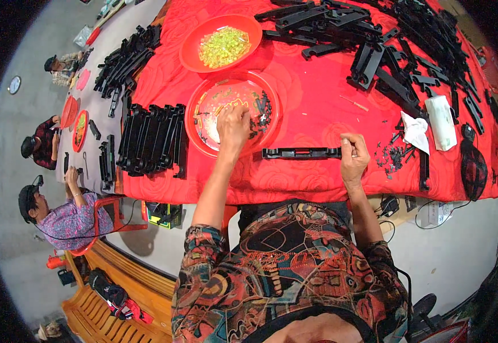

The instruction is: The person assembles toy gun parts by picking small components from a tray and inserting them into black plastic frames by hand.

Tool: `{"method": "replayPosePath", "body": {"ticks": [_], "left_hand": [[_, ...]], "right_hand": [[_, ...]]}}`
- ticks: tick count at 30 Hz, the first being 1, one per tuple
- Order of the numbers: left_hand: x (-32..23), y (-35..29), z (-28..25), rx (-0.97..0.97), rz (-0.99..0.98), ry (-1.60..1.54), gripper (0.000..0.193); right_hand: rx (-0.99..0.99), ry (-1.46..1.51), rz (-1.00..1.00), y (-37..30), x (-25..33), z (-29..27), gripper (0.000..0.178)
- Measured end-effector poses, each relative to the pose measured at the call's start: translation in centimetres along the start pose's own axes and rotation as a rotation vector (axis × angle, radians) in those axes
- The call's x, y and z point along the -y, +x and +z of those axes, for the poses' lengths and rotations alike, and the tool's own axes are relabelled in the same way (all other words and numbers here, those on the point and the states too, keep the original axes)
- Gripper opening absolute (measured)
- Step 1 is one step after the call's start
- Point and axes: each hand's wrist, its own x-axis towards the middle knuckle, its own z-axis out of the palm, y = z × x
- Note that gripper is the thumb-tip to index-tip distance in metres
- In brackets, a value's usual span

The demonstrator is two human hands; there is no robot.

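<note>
Over the shallow red basin [190, 117], my left hand [234, 123] reaches down with its fingers drawn together. Whatever they pinch is too small to make out. Small black parts [262, 111] and yellowish strips [199, 121] lie around the basin's inside. My right hand [355, 159] is closed at the right end of a long black plastic bar [300, 153], and its fingers cover that end. The bar lies level near the table's front edge, right of the basin.
A red bowl of yellow-green pieces [224, 48] stands beyond the basin. Black bars stand in a row [152, 140] at left and pile up [369, 57] far right. Loose black bits [395, 154], a white roll [441, 123] and tissue [415, 131] lie right. A co-worker [69, 217] sits left.
</note>
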Motion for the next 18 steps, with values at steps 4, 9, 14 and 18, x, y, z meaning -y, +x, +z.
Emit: {"method": "replayPosePath", "body": {"ticks": [4,9,14,18], "left_hand": [[1.4,2.8,-0.1,0.09,-0.039,0.031,0.013],[4.6,3.0,-2.8,0.11,-0.166,0.132,0.015],[3.3,0.6,-3.3,0.28,-0.181,0.041,0.014],[3.4,-0.4,-1.8,0.265,-0.14,0.064,0.02]], "right_hand": [[-0.012,0.057,0.011,-0.4,-0.6,0.3,0.008],[-0.052,0.094,0.065,-0.6,-1.1,0.1,0.01],[-0.09,0.217,0.239,-0.4,-3.3,0.6,0.011],[-0.07,0.174,0.221,-0.6,-3.2,0.5,0.009]]}}
